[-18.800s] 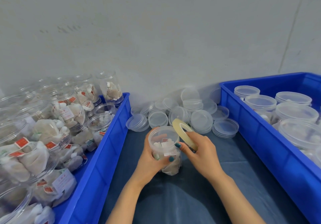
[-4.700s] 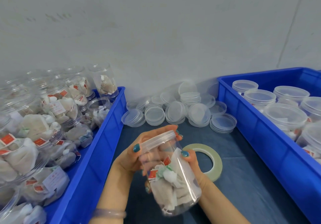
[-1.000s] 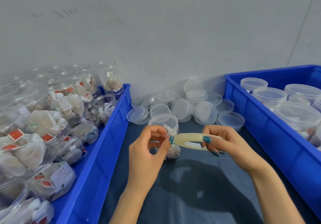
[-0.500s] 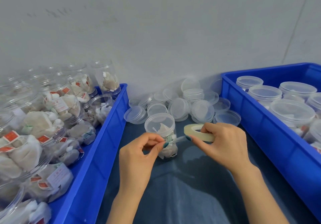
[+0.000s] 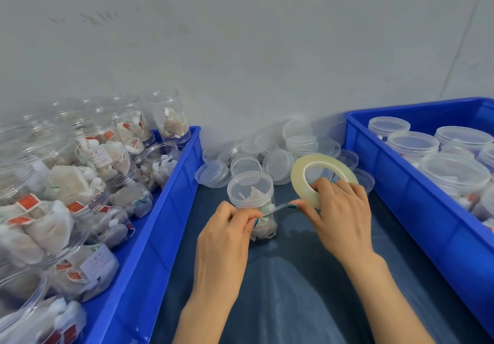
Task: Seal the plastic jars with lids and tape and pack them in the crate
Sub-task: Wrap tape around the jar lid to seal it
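A clear plastic jar (image 5: 251,191) with a lid on, holding pale tea bags, stands upright on the dark blue cloth. My right hand (image 5: 338,211) grips a ring of clear tape (image 5: 300,175), tilted up on edge just right of the jar. A short strip of tape runs from the ring to my left hand (image 5: 230,226), which pinches the strip's free end against the jar's side just below the lid.
A heap of loose clear lids (image 5: 272,154) lies behind the jar by the grey wall. The blue crate (image 5: 171,199) on the left holds several open filled jars. The blue crate (image 5: 417,204) on the right holds several lidded jars.
The tape ring has tipped from flat to standing on edge in my right hand. A strip has come off it, and my left hand has moved its end onto the jar.
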Available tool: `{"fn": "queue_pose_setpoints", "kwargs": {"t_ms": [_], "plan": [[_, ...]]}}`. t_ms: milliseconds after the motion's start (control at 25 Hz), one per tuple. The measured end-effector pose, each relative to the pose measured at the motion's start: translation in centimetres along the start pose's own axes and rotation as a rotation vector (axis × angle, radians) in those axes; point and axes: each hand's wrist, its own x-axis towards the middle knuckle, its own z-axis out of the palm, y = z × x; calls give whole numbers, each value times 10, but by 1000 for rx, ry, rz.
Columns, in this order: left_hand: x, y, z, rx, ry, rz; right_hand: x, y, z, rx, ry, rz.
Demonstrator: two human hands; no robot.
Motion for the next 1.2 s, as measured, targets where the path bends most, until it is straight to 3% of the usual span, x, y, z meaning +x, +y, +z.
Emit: {"fn": "queue_pose_setpoints", "kwargs": {"t_ms": [280,760,920,1080,1200], "plan": [[-3,-13,-5,83,158,-30,1,-13,2,-8,32,20],[3,-30,7,27,160,-122,3,-24,17,6,41,45],[22,-51,14,-94,16,-131,7,-21,22,27,42,34],[38,-70,17,-383,-350,-117,10,-18,25,48,19,29],[41,-79,22,-503,-331,-128,12,-15,25,90,-1,31]]}}
